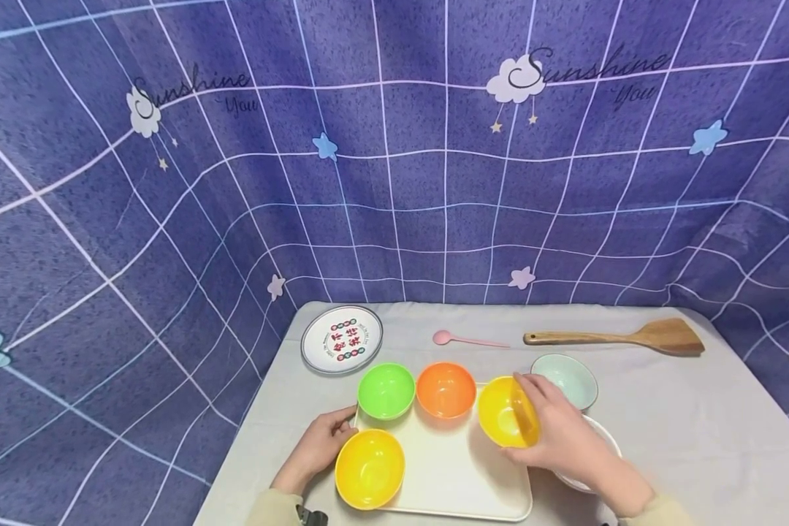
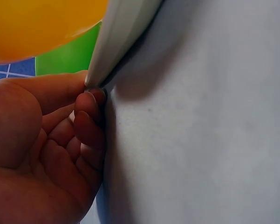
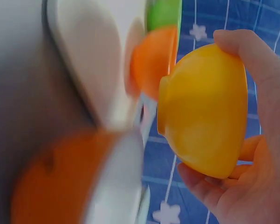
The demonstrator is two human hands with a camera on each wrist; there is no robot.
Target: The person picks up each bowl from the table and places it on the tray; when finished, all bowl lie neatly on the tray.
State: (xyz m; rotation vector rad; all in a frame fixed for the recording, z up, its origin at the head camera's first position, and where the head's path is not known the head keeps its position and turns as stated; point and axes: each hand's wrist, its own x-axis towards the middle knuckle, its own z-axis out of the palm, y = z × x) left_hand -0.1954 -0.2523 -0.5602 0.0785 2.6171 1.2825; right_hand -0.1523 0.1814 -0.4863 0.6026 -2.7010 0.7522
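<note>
My right hand (image 1: 559, 431) grips a yellow bowl (image 1: 502, 418) by its rim, above the right part of a cream-white tray (image 1: 456, 471). The right wrist view shows this bowl (image 3: 202, 109) lifted clear of the tray, its foot facing left. At the tray's left edge, my left hand (image 1: 318, 444) pinches the rim between thumb and fingers, seen closely beside the tray wall (image 2: 116, 42). Another yellow bowl (image 1: 370, 469) sits at the tray's front left. Along the back are a green bowl (image 1: 386, 392) and an orange bowl (image 1: 446, 391), side by side.
A pale mint bowl (image 1: 565, 380) stands right of the tray. A white-lined bowl (image 1: 608, 435) is partly hidden under my right forearm; its outside looks orange (image 3: 60, 172). Behind lie a printed plate (image 1: 342, 340), a pink spoon (image 1: 443, 337) and a wooden spatula (image 1: 664, 337).
</note>
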